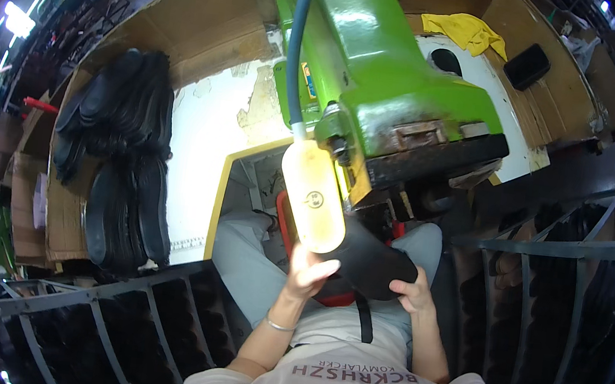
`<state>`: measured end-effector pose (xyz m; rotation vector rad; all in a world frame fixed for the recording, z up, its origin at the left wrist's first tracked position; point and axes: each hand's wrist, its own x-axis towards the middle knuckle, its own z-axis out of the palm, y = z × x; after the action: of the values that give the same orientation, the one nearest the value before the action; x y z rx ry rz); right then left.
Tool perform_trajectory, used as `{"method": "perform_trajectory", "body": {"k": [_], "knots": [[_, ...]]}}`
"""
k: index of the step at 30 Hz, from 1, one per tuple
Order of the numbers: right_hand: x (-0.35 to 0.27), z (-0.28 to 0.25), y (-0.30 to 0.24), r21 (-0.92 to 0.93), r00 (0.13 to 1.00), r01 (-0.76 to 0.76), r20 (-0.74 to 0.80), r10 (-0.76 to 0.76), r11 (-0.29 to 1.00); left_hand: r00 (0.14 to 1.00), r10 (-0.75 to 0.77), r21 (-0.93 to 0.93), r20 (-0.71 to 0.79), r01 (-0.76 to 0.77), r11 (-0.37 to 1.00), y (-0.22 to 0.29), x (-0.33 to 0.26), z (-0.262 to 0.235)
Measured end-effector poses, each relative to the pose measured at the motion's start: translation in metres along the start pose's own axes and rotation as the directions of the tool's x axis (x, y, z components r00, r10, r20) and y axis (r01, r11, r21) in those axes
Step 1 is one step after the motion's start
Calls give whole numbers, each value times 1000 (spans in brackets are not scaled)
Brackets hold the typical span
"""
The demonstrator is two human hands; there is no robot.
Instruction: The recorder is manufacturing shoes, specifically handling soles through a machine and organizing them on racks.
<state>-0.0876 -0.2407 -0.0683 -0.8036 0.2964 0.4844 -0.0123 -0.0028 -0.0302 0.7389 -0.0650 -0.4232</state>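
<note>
A black shoe sole [375,264] is held level over my lap, just under the head of a green machine [403,81]. My right hand [415,289] grips its right end, with the thumb on top. At the sole's left edge is my left hand [307,274], its thumb pointing right along the sole. Those left fingers partly disappear behind a glowing, long oval lamp [314,197] that hangs from a blue hose [298,47]. The lamp also covers part of the sole's far left side.
Stacks of black soles [125,164] lie on the white tabletop's left side, beside cardboard walls [214,14]. A yellow cloth [466,32] and a black pad [526,66] are at the far right. Metal racks [544,245] with dark soles stand at both sides.
</note>
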Motion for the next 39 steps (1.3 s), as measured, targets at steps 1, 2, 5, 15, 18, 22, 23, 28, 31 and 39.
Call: {"method": "perform_trajectory", "body": {"k": [1, 2, 5, 15, 18, 22, 23, 28, 31, 39], "knots": [[-8, -6, 8, -45, 998, 31, -48, -33, 999, 993, -48, 53, -110, 54, 997, -16, 4, 3], [-12, -3, 9, -88, 993, 65, -93, -73, 994, 988, -71, 149, -138, 92, 984, -21, 12, 18], [-17, 10, 34, -253, 991, 85, -81, -108, 964, 988, -62, 415, -144, 117, 902, -8, 33, 60], [-30, 13, 16, -138, 982, 158, -83, -171, 978, 899, 384, 642, -210, -170, 747, -8, 27, 57], [-41, 16, -20, -42, 866, 345, -371, -335, 938, 893, 435, 812, -111, -171, 558, -9, 23, 47], [-16, -2, -76, -157, 714, 540, -435, -549, 827, 899, 438, 936, -27, -130, 326, -8, 29, 48], [-6, 1, -94, -145, 699, 576, -421, -577, 804, 910, 405, 844, -91, -145, 516, -14, 32, 42], [42, 25, -147, -167, 688, 669, -227, -689, 724, 949, 256, 439, -185, -153, 885, -5, 34, 36], [62, 31, -140, -89, 691, 686, -233, -685, 722, 946, 320, 425, -47, -271, 864, 12, 26, 21], [73, 68, -82, -225, 695, 685, -83, -714, 693, 953, 217, 473, -211, -95, 876, 65, -13, -14]]}}
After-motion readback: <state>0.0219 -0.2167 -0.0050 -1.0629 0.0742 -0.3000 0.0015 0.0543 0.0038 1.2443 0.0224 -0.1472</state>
